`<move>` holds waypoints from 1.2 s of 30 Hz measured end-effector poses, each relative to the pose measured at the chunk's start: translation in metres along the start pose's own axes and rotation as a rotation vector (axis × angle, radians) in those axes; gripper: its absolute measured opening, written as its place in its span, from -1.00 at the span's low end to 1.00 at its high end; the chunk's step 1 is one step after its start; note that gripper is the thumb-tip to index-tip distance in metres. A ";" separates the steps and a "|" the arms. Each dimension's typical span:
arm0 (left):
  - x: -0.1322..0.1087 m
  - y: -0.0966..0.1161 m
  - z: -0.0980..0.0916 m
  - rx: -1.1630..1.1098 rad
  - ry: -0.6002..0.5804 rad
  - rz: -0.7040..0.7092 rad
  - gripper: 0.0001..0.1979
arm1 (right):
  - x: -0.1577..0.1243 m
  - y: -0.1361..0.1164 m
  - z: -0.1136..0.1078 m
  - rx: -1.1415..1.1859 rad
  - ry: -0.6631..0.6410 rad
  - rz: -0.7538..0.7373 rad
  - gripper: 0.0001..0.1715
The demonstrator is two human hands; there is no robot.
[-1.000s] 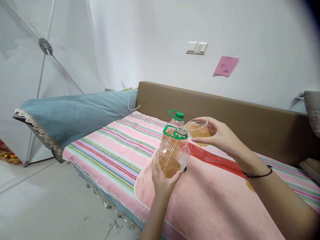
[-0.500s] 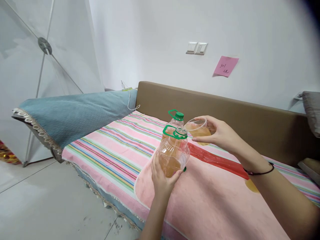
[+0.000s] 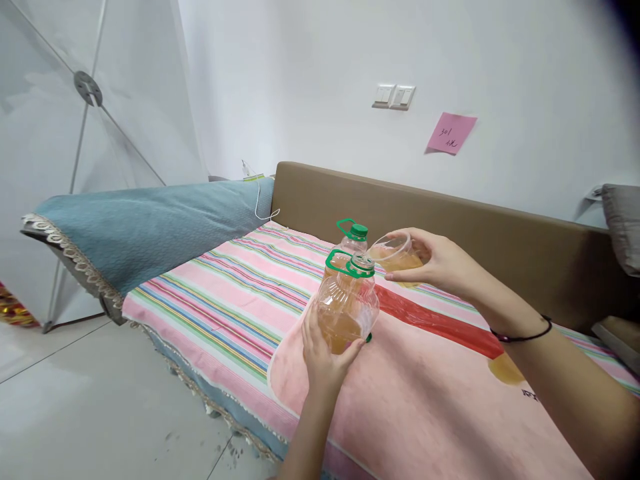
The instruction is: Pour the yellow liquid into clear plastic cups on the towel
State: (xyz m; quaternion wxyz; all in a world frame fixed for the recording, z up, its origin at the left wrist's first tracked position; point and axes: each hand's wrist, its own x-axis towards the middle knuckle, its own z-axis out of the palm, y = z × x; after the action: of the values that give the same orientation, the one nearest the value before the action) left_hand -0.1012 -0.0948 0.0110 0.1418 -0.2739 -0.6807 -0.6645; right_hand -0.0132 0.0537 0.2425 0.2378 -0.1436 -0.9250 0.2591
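Beside a capped bottle (image 3: 356, 235), left hand (image 3: 325, 363) grips jug (image 3: 347, 303), right hand (image 3: 443, 263) clasps cup (image 3: 397, 252).

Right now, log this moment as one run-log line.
left hand: grips near bottle low, upright | right hand: holds cup of amber liquid, tilted toward that bottle's mouth | far bottle: green-capped, behind
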 end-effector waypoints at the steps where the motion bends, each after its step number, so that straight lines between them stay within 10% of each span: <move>1: 0.000 0.000 0.000 -0.001 -0.003 -0.003 -0.03 | 0.000 -0.001 -0.001 -0.009 -0.006 0.003 -0.34; 36: 0.001 0.003 -0.001 -0.008 -0.003 0.000 -0.05 | 0.013 -0.019 -0.012 -0.235 -0.084 0.022 -0.41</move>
State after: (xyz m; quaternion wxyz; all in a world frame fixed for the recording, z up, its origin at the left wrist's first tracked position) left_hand -0.1005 -0.0959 0.0138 0.1400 -0.2755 -0.6783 -0.6667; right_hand -0.0203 0.0480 0.2664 0.1775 -0.1699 -0.9565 0.1572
